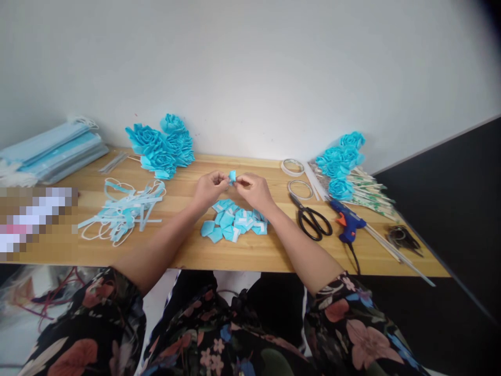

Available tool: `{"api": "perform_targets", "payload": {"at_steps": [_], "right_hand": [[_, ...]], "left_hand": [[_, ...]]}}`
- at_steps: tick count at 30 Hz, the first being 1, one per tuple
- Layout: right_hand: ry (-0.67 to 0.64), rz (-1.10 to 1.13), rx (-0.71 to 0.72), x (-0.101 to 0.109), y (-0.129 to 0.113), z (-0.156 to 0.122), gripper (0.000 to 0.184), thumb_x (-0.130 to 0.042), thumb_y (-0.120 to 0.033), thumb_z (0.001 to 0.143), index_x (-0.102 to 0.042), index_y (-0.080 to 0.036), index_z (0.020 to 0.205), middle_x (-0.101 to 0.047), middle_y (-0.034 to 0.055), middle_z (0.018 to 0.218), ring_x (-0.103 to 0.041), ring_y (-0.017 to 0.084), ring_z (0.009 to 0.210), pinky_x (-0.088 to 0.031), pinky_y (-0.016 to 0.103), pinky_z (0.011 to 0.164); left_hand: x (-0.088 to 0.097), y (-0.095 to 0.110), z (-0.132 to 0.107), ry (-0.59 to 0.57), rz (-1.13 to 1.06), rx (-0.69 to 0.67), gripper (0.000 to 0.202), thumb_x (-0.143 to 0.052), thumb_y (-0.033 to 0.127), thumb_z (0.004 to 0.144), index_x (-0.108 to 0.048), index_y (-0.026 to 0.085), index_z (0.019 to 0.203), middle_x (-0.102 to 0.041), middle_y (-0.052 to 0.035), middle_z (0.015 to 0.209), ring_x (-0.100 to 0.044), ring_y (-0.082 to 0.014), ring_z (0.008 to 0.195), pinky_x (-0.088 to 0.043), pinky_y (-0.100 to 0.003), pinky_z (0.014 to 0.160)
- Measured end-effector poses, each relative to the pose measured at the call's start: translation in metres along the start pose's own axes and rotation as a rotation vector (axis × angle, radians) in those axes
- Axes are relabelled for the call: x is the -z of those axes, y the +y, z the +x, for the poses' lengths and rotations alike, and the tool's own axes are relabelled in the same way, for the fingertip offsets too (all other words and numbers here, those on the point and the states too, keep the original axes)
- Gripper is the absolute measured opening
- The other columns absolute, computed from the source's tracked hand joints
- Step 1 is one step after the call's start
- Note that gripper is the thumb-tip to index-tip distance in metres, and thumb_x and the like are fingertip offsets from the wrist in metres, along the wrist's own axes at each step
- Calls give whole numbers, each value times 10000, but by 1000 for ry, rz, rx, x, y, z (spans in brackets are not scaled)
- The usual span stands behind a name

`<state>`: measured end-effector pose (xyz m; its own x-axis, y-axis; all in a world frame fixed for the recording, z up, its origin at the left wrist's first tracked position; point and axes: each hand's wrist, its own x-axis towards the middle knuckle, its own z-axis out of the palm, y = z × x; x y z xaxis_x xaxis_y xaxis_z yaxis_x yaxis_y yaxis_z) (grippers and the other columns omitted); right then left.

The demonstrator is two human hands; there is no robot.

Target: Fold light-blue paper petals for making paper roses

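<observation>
Between my two hands, over the middle of the table, is a small light-blue petal piece [233, 176]. My left hand [212, 186] pinches its left side, and my right hand [252, 189] pinches it from the right. Both hands are closed, with the fingertips almost meeting. Just below them on the wood lies a pile of cut light-blue petal pieces [227, 220], several with white strips on them. Part of the held piece is hidden by my fingers.
Blue flowers [166, 146] stand at the back left, with more blue flowers [341, 162] at the right. Blue face masks [55, 149] are stacked far left, near cut-off straps [124, 209]. Black scissors [311, 219], tape rolls [293, 167] and a blue glue gun [348, 222] lie right.
</observation>
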<state>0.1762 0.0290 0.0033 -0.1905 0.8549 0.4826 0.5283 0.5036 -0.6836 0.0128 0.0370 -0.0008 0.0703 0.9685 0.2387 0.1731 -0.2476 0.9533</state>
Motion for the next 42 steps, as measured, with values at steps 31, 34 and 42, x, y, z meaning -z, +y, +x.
{"api": "perform_targets", "payload": {"at_steps": [31, 34, 42], "right_hand": [[-135, 352, -186, 8, 0, 2, 216, -543, -361, 806, -657, -177, 798, -626, -2, 768, -536, 135, 735, -408, 258, 729], [-152, 368, -178, 7, 0, 2, 231, -571, -390, 802, -646, -177, 851, -625, 1, 792, -535, 137, 756, -416, 257, 734], [-117, 315, -164, 6, -2, 2, 215, -583, -388, 773, -576, -174, 755, -510, -36, 681, -435, 107, 636, -353, 246, 620]], "left_hand": [[5, 10, -1, -52, -180, 48, 209, -672, 342, 696, -550, 175, 666, -518, 43, 571, -451, -86, 538, -369, -236, 564], [3, 9, -2, -53, -198, 33, 209, -680, 344, 692, -559, 174, 677, -527, 42, 581, -456, -86, 546, -375, -234, 570], [2, 12, -3, -95, -163, 61, 197, -680, 337, 662, -572, 172, 662, -565, 20, 631, -488, -104, 600, -392, -247, 610]]}}
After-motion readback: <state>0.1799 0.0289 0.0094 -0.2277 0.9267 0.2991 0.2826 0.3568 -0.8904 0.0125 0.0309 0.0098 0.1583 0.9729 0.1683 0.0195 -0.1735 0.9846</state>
